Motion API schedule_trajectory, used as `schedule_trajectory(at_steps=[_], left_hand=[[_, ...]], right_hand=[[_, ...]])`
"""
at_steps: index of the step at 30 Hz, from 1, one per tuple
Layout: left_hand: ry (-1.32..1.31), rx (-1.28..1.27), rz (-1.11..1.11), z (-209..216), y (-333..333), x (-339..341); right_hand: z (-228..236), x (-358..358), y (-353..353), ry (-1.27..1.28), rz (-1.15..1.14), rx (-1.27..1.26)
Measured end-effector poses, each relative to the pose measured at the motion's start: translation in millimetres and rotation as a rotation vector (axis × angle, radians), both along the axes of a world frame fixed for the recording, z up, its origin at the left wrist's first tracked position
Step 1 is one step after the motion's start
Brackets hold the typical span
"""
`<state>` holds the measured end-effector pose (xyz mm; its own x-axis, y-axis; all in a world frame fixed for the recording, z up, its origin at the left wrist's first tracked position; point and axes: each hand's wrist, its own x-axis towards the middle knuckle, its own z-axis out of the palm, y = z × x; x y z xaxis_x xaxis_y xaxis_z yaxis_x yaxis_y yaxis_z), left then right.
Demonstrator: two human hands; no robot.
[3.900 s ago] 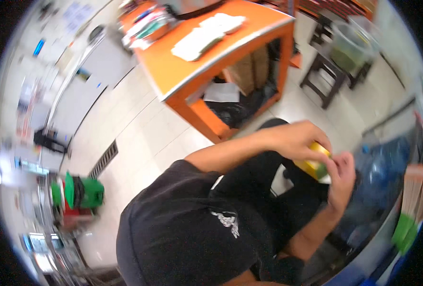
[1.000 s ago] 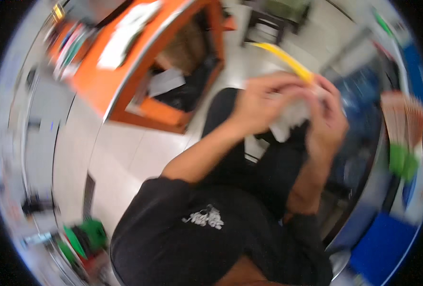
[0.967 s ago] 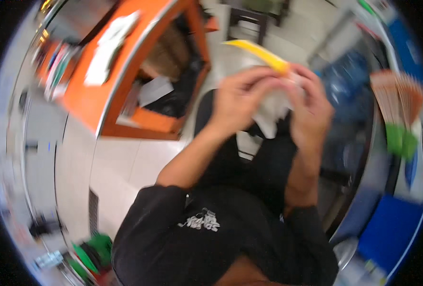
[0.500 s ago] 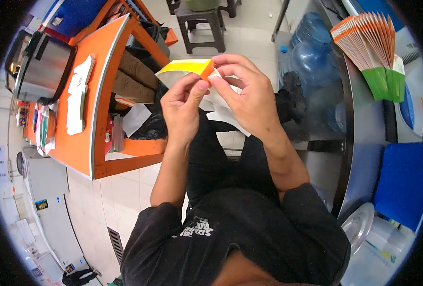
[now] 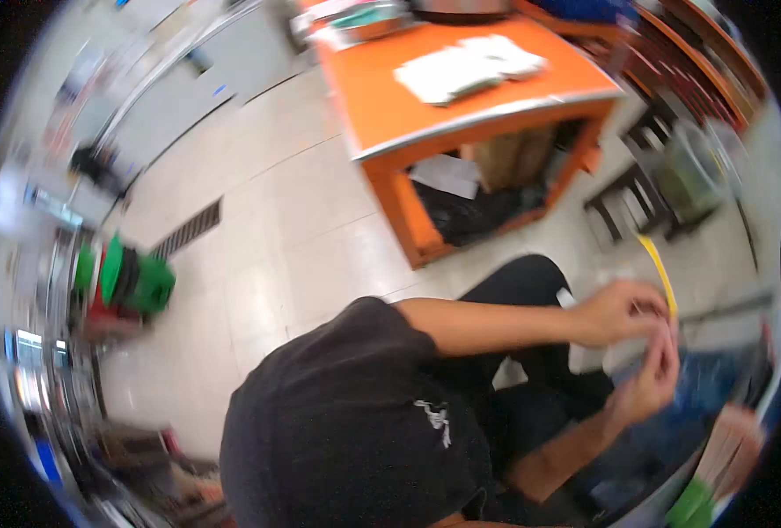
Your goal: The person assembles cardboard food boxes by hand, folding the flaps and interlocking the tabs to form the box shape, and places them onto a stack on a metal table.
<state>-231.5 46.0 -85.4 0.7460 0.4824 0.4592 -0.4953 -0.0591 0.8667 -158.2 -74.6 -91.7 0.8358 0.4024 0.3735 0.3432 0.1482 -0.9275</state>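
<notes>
Hands (image 5: 623, 313) pinch a yellow strip (image 5: 660, 267) — lower end hidden (motion-blurred, too).

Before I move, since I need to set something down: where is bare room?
The orange table shows a bare patch between its left edge and the white stack; pale floor lies open between table and drain grate. Crowded: the table's far left corner, under packets.
</notes>
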Motion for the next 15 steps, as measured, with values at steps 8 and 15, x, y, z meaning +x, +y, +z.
schedule_trajectory(at_steps=[8, 15], left_hand=[[-0.085, -0.077, 0.198, 21, -2, -1], [0.050, 0.057, 0.313, 31, -2, 3]], right_hand=[[8, -13, 12, -0.385, 0.100, -0.061], [-24, 1, 14, -0.383, -0.190, -0.192]])
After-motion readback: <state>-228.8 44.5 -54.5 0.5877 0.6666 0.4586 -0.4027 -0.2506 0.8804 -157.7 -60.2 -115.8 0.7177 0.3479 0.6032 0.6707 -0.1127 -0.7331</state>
